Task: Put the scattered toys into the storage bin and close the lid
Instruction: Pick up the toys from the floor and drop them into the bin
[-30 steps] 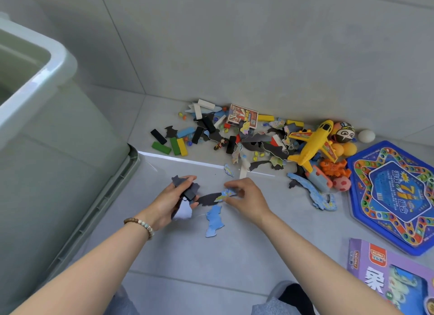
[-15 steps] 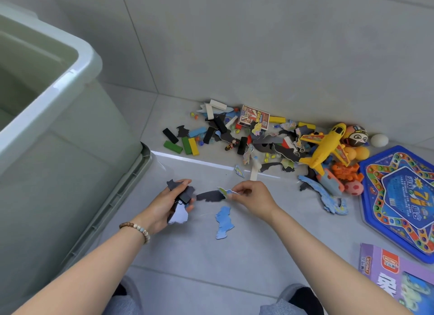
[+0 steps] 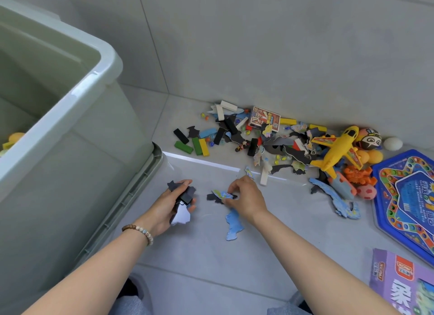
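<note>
My left hand (image 3: 170, 205) is closed around a stack of flat dark and white puzzle pieces (image 3: 184, 198) just above the floor. My right hand (image 3: 245, 198) pinches a dark and blue puzzle piece (image 3: 219, 195) on the tiles. A light blue puzzle piece (image 3: 233, 225) lies flat under my right wrist. The pale green storage bin (image 3: 77, 98) stands open at the left, a yellow toy showing inside. Against the wall lies a heap of toys: coloured blocks (image 3: 198, 146), a yellow toy plane (image 3: 335, 150), balls and more puzzle pieces.
The bin's lid (image 3: 131, 197) leans between bin and floor at the left. A blue hexagonal game board (image 3: 408, 197) and a purple box (image 3: 404, 289) lie at the right. A white egg-shaped ball (image 3: 392, 143) rests by the wall. Bare tiles lie in front of me.
The view has swung left, so more of the bin shows. My right hand has shifted its grip on the dark and blue piece; my left hand keeps its stack.
</note>
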Motion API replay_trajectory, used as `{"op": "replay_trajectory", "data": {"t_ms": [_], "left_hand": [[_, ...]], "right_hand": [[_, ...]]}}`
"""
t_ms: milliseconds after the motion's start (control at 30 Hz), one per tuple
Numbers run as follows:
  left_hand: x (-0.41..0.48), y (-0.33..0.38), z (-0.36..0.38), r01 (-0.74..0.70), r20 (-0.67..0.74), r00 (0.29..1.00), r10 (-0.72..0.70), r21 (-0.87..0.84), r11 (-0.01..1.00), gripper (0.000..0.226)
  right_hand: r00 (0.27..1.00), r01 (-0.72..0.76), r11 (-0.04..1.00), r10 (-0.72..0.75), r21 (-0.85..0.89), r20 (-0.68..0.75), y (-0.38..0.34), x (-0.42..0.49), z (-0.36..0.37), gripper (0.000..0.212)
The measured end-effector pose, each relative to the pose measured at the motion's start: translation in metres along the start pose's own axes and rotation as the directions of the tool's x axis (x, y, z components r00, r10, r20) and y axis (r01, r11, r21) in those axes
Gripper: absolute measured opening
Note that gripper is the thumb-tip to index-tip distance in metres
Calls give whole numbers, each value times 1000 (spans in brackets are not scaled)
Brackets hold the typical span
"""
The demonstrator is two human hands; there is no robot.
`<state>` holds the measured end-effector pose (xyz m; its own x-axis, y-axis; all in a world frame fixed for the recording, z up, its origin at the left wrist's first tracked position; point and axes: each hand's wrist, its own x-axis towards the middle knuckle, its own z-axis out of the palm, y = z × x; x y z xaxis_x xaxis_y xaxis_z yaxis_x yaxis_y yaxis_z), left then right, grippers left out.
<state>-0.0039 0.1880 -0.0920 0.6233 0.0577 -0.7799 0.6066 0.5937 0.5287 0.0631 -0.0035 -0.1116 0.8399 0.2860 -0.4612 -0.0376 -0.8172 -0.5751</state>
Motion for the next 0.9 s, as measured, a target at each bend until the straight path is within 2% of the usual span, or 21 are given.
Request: {"op": "replay_trajectory", "data": {"t_ms": [233,333,500,600,667,767,900], "left_hand": [[-1,0,0,-17,6,1000,17,70,997,22],[-1,-1,5,-17,2,1000,17,64,998,15],[0,-1,9,-1,-6,1000,2,69,998,16],[-1,-2,11,6,1,1000,-6,52,999,14],[0,-2,10,13,-2,1000,-13,56,998,15],[1,-3,10,28,-8,1000,-28,74,997,17],[-1,-2,19,44,0,999,-44,136,990,36]], "right_hand": [[998,-60,989,65,138,-26,6,-10,4,30],[997,-72,990,74,123,-12,7,-12,5,27],[998,-57,996,58,63,-21,6,-17,3,24],[997,-69,993,73,97,-40,5,-20,6,26],[993,-103,975,114,196,-44,6,-22,8,30],[979,-186,893,205,410,-2,7,-20,2,33],[959,-246,688,275,682,69,-4,-17,-14,35]]}}
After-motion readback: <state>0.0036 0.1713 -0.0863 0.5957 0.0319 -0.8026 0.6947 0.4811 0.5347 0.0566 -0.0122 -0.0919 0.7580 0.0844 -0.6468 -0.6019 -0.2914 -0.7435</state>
